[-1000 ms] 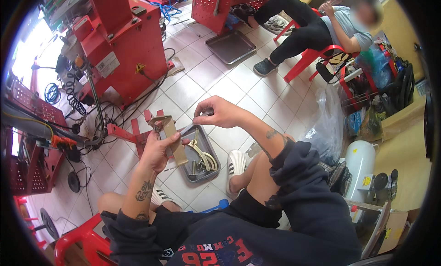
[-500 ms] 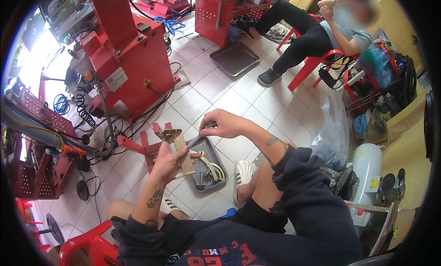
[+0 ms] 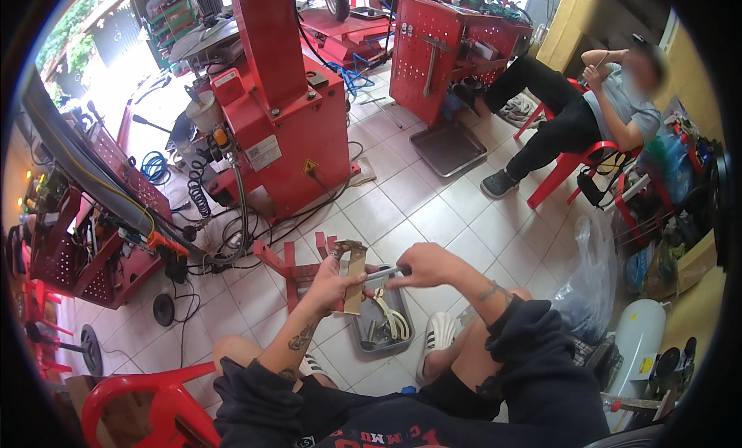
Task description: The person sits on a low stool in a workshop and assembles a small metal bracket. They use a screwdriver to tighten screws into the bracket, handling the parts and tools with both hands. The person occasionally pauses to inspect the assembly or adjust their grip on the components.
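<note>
My left hand (image 3: pixel 331 288) is closed around a tan, plate-like metal bracket (image 3: pixel 355 282), held upright in front of me. In my right hand (image 3: pixel 430 265) is one end of a slim grey bar-shaped piece (image 3: pixel 384 273). Its other end meets the bracket beside my left thumb; whether it is fixed there I cannot tell. Beneath my hands, a grey tray (image 3: pixel 410 344) lies on the tiles between my feet. It holds a cream curved part (image 3: pixel 397 321) and some small metal pieces.
A red metal stand (image 3: pixel 289 273) is just beyond my left hand. Behind it rises a large red machine (image 3: pixel 297 150) with cables at its base. Another person (image 3: pixel 560 108) sits on a red chair (image 3: pixel 553 176) at the far right. A second tray (image 3: pixel 448 149) lies farther off.
My view has shifted, so the room sits lower and farther right. My right hand has lowered level with the bracket, and the grey piece has swung from steeply slanted to nearly level.
</note>
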The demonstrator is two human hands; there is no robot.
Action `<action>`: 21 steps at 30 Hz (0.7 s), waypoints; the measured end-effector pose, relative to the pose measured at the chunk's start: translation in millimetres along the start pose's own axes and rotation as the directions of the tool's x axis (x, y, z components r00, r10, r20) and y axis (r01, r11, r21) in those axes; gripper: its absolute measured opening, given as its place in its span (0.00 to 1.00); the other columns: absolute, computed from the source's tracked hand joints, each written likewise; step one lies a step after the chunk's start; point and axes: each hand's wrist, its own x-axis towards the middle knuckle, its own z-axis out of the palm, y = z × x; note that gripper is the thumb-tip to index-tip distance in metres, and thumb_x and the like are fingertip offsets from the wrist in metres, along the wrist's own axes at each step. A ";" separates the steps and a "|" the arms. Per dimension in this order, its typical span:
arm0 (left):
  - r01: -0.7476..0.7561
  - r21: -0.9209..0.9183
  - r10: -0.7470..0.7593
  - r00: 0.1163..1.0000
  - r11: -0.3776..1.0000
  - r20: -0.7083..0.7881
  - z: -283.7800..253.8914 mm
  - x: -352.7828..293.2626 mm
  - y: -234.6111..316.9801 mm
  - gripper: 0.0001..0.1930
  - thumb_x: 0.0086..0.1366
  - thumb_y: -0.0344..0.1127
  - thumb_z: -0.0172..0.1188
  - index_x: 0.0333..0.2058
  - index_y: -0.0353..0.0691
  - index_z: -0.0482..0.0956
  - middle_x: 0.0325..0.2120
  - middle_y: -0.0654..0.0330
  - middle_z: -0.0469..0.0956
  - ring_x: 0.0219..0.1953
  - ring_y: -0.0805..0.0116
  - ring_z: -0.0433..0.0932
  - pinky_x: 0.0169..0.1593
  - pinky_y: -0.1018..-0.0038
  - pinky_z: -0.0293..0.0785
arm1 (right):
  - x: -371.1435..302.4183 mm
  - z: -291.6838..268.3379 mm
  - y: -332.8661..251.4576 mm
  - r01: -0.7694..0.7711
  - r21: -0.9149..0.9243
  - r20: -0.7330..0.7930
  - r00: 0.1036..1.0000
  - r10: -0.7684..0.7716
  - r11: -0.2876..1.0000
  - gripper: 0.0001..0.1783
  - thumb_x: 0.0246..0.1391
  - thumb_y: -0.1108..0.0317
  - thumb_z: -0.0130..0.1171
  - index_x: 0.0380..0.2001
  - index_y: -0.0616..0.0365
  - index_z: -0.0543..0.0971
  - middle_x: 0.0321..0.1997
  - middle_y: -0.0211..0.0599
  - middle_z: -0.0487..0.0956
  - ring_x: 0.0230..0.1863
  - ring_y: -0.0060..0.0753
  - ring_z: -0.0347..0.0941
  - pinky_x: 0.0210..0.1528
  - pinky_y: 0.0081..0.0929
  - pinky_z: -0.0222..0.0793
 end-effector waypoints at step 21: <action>0.072 0.078 -0.070 0.997 0.994 -0.028 19.4 -9.8 -21.7 0.16 0.73 0.34 0.51 0.50 0.40 0.53 0.35 0.50 0.77 0.32 0.61 0.83 0.35 0.64 0.85 | -1.0 17.3 5.3 0.103 -0.095 -0.366 0.921 -0.131 0.990 0.32 0.48 0.34 0.60 0.16 0.56 0.77 0.18 0.42 0.76 0.26 0.49 0.76 0.28 0.42 0.70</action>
